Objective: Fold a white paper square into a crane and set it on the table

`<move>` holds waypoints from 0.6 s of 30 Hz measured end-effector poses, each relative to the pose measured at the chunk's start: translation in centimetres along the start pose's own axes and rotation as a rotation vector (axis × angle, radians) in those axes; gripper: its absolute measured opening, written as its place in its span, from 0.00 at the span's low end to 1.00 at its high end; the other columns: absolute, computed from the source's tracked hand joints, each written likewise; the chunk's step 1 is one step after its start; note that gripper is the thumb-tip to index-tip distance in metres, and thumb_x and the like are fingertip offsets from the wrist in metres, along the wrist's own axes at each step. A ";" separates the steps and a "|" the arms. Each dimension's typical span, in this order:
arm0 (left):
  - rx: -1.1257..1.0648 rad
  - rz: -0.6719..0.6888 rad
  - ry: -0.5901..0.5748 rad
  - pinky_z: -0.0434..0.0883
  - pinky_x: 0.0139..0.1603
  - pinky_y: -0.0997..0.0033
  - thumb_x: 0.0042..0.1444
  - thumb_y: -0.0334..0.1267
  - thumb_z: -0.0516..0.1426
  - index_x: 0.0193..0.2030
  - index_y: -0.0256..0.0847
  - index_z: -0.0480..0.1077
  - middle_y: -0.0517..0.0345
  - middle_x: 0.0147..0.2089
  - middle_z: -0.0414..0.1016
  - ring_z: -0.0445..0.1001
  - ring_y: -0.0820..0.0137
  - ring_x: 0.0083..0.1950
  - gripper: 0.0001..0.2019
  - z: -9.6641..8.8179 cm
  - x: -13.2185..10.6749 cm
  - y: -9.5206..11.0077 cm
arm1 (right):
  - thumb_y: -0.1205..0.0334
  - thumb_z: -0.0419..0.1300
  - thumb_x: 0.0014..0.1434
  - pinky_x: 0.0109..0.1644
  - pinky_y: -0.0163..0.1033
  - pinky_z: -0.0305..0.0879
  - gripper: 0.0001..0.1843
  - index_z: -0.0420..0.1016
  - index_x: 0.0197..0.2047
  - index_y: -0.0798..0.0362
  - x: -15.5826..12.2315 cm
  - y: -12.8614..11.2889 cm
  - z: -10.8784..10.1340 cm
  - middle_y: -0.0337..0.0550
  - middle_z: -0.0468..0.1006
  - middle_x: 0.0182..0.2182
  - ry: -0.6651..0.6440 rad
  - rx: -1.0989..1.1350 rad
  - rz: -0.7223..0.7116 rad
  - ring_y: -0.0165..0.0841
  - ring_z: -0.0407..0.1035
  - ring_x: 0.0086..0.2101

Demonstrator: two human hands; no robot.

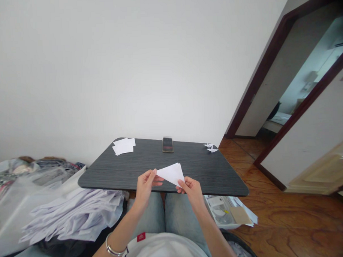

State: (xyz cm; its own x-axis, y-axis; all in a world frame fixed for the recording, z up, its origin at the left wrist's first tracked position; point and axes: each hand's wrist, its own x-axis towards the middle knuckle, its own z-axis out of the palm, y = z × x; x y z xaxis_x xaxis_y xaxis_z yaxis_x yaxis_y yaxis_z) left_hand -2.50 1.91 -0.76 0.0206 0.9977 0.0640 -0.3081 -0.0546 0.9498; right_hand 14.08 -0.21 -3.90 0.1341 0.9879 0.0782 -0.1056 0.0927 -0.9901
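Observation:
A white sheet of paper (171, 173), folded into a triangle, is held above the front part of a dark table. My left hand (146, 182) pinches its narrow left corner between thumb and fingers. At the lower right corner, my right hand (190, 186) grips the paper with the thumb on top. Two small folded paper cranes (212, 150) sit at the table's far right. Several loose white paper sheets (123, 146) lie overlapping at the far left of the table.
The dark table (105, 172) stands against a white wall. A phone (168, 143) leans on a stand at its back edge. Piled clothes (76, 214) lie to the left. A plastic bin (223, 213) with papers stands below right, and a doorway opens beyond.

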 end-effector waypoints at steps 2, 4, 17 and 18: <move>-0.010 -0.016 -0.043 0.73 0.26 0.75 0.43 0.44 0.60 0.28 0.34 0.69 0.57 0.26 0.75 0.73 0.71 0.28 0.13 0.1 0.0 -0.1 | 0.51 0.62 0.45 0.20 0.30 0.57 0.15 0.71 0.23 0.57 0.0 -0.2 0.0 0.41 0.75 0.16 -0.012 -0.019 -0.006 0.28 0.66 0.17; 0.007 -0.058 -0.108 0.72 0.27 0.74 0.40 0.41 0.62 0.32 0.35 0.71 0.58 0.27 0.75 0.73 0.71 0.29 0.14 0.3 -0.1 -0.3 | 0.52 0.62 0.45 0.21 0.30 0.58 0.15 0.71 0.24 0.57 0.0 -0.4 0.0 0.40 0.75 0.16 -0.037 -0.029 -0.003 0.27 0.66 0.16; 0.056 -0.092 -0.166 0.66 0.21 0.79 0.41 0.40 0.61 0.28 0.31 0.73 0.54 0.24 0.74 0.69 0.73 0.24 0.12 1.5 -0.5 -1.7 | 0.59 0.63 0.43 0.19 0.30 0.57 0.10 0.75 0.25 0.59 -0.2 -1.0 1.0 0.42 0.76 0.18 -0.133 -0.017 0.064 0.26 0.65 0.17; 0.057 -0.090 -0.177 0.65 0.20 0.79 0.42 0.40 0.61 0.28 0.31 0.73 0.54 0.23 0.74 0.69 0.73 0.23 0.11 1.5 -0.6 -1.7 | 0.59 0.63 0.42 0.19 0.29 0.57 0.10 0.76 0.25 0.59 -0.2 -1.1 1.0 0.42 0.76 0.19 -0.130 -0.012 0.059 0.26 0.65 0.17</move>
State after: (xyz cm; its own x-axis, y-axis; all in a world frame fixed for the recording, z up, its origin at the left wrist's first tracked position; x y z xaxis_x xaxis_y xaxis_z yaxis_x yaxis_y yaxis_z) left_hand -0.59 1.37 -1.94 0.2138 0.9765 0.0256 -0.2434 0.0278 0.9695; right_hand 13.17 -0.36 -2.72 -0.0008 0.9994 0.0339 -0.0972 0.0336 -0.9947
